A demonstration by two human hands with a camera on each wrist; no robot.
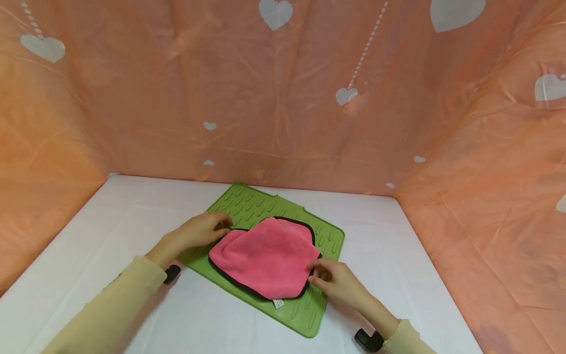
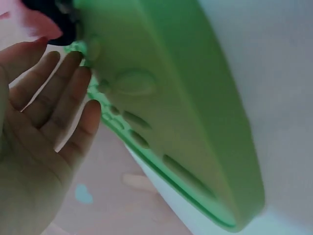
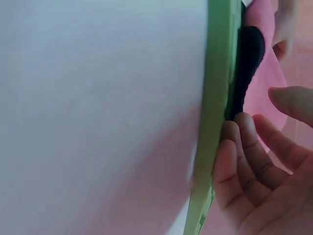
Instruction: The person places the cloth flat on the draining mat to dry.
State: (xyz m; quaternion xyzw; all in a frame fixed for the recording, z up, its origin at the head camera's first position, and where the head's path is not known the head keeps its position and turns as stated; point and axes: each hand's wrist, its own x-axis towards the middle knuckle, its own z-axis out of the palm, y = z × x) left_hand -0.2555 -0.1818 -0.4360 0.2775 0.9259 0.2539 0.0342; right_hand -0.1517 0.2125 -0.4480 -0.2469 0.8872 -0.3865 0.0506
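A rumpled pink cloth [image 1: 269, 255] lies on the green mat [image 1: 245, 204], its white tag [image 1: 278, 303] poking out toward the near side. Getting it onto the mat looks done to me; smoothing it flat, I'd judge, remains. The left hand [image 1: 203, 229] is at its left edge, fingers slightly spread; I can't tell whether they touch. The right hand's [image 1: 339, 284] bent fingertips meet the right edge, thumb apart. The mat sits askew on the white table [image 1: 398, 255].
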